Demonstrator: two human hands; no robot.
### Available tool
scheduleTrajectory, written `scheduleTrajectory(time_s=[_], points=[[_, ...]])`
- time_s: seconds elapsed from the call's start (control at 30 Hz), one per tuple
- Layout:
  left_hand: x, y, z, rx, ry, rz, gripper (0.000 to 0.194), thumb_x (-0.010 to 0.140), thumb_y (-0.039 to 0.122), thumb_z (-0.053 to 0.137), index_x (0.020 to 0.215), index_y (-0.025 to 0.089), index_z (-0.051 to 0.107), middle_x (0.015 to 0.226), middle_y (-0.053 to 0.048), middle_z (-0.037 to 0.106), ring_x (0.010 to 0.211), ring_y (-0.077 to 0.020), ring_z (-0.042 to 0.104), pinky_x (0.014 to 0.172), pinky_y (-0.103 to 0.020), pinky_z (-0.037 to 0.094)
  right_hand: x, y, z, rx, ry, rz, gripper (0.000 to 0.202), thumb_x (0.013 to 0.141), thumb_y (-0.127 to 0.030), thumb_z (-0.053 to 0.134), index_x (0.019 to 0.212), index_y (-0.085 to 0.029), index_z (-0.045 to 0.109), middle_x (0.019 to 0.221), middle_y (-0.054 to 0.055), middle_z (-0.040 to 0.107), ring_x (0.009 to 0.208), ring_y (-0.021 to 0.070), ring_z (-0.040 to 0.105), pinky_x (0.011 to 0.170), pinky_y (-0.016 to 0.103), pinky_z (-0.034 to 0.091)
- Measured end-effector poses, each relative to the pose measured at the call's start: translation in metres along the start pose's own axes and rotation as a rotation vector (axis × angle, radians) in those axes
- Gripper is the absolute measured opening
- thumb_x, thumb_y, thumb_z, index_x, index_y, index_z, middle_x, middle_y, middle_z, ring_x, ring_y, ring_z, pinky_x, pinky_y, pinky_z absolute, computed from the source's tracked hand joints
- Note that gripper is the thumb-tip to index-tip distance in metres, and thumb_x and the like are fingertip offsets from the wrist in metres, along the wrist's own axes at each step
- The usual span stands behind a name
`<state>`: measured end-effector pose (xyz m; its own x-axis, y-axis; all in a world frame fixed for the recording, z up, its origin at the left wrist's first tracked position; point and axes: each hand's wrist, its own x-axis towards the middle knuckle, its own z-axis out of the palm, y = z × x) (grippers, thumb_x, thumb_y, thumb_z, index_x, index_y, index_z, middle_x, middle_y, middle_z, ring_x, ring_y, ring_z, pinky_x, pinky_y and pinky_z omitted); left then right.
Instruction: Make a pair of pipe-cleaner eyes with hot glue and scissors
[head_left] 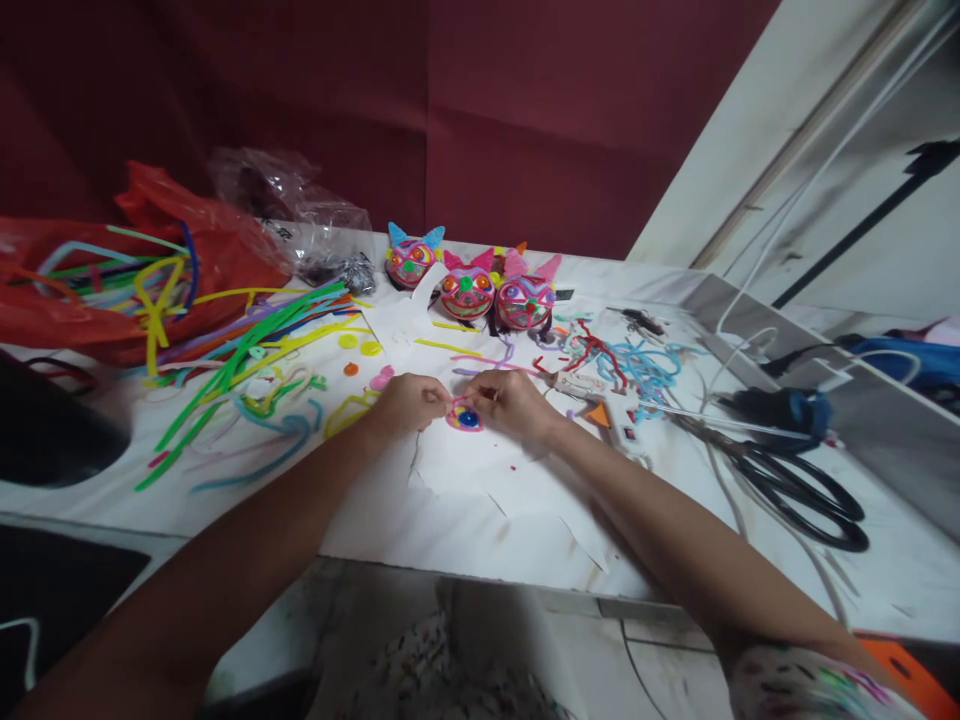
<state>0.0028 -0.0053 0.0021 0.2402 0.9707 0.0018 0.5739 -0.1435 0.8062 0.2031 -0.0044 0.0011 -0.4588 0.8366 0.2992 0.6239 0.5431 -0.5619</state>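
Note:
Near the middle of the table, a small pink-edged pipe-cleaner piece with yellow and a blue round centre is pinched between my two hands. My left hand grips its left edge with thumb and fingertips. From the other side, my right hand has its fingers closed on the top right of the piece. White paper lies beneath both hands. A hot glue gun rests just right of my right hand, beside an orange triangle. Pink curled scraps lie beyond my left hand.
Three colourful eared faces stand at the back. Long pipe cleaners and a red bag fill the left. Blue pipe-cleaner scraps, large black-handled scissors and cables lie right, by a raised grey edge.

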Motion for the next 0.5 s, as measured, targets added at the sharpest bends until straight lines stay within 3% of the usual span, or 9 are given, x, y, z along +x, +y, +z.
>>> scheduleTrajectory(time_s=[0.17,0.5], points=[[0.004,-0.0018,-0.005,0.119,0.093,0.077,0.014,0.068,0.018,0.068,0.077,0.018,0.078,0.063,0.002,0.071,0.06,-0.0124,0.063,0.059,-0.02,0.046,0.0001,0.0028,0.0072,-0.017,0.02,0.009,0.013,0.083,-0.007,0.064,0.082,-0.015,0.074,0.078,0.003,0.073,0.067,0.0127,0.06,0.064,0.022,0.04],[0.0016,-0.0081,0.0014,0.166,0.008,0.169,0.026,0.068,0.017,0.071,0.093,0.018,0.081,0.073,0.0,0.073,0.061,-0.0116,0.06,0.06,-0.021,0.045,-0.002,0.0065,0.0115,-0.08,-0.008,-0.031,0.018,0.082,-0.003,0.063,0.089,-0.015,0.075,0.088,0.005,0.073,0.077,0.0155,0.064,0.072,0.024,0.043]])
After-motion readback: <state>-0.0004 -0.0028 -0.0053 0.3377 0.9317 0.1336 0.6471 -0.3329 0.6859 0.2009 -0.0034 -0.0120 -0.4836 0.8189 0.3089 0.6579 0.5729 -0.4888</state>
